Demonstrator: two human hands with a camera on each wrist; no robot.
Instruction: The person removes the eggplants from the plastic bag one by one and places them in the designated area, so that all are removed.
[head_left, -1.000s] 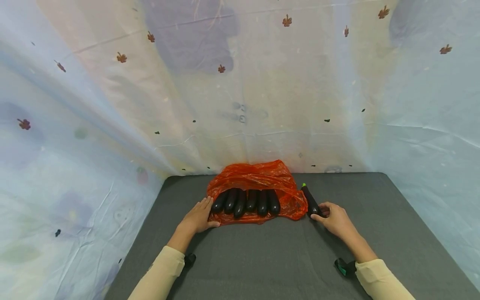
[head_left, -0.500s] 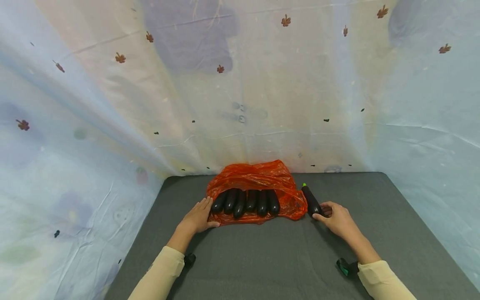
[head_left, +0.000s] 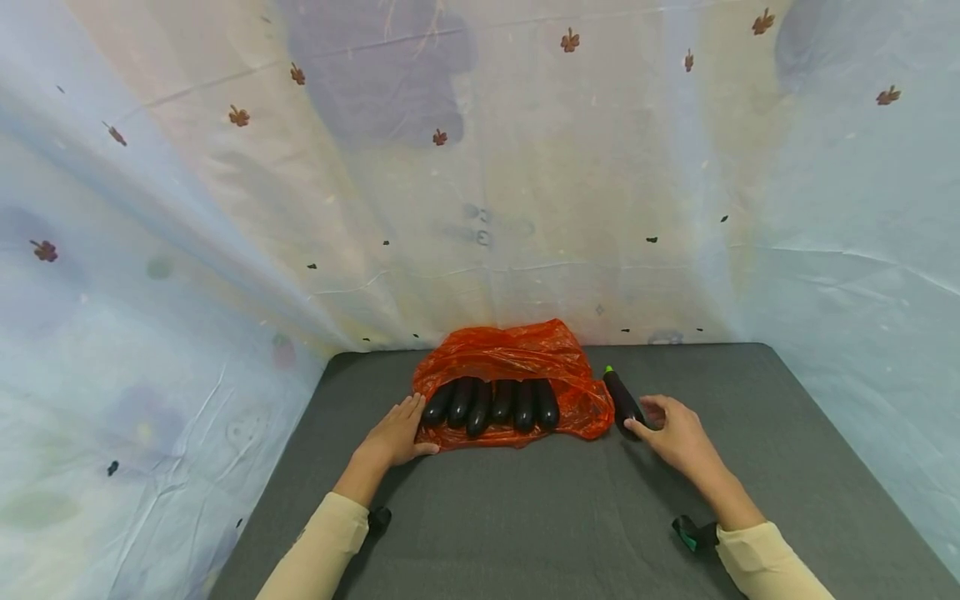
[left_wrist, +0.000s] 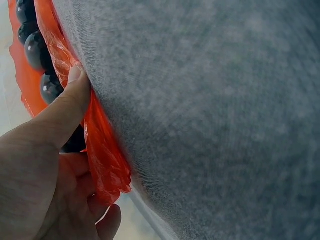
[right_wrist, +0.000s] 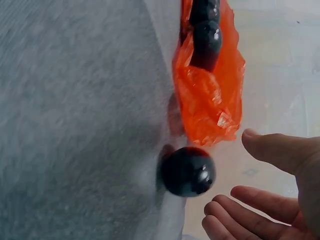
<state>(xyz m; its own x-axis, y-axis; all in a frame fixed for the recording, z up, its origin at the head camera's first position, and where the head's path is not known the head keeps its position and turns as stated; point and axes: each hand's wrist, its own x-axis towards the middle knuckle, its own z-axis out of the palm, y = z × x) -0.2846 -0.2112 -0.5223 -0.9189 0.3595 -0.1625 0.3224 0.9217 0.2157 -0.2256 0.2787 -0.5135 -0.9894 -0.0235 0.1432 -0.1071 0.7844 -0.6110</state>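
Note:
An orange-red plastic bag lies on the dark grey table with several glossy black-purple eggplants side by side at its mouth. My left hand rests on the bag's left edge, fingers extended; up close in the left wrist view, the thumb touches the bag's rim. To the right of the bag lies a single eggplant, its green stem end pointing away from me. My right hand is beside its near end. In the right wrist view, thumb and fingers are spread, apart from this eggplant.
The grey table reaches toward me in front of the bag. A pale patterned plastic sheet hangs behind the table and along both sides.
My right hand has let go of the single eggplant, its fingers parting and shifting slightly right. That eggplant, the bag and my left hand stay nearly where they were.

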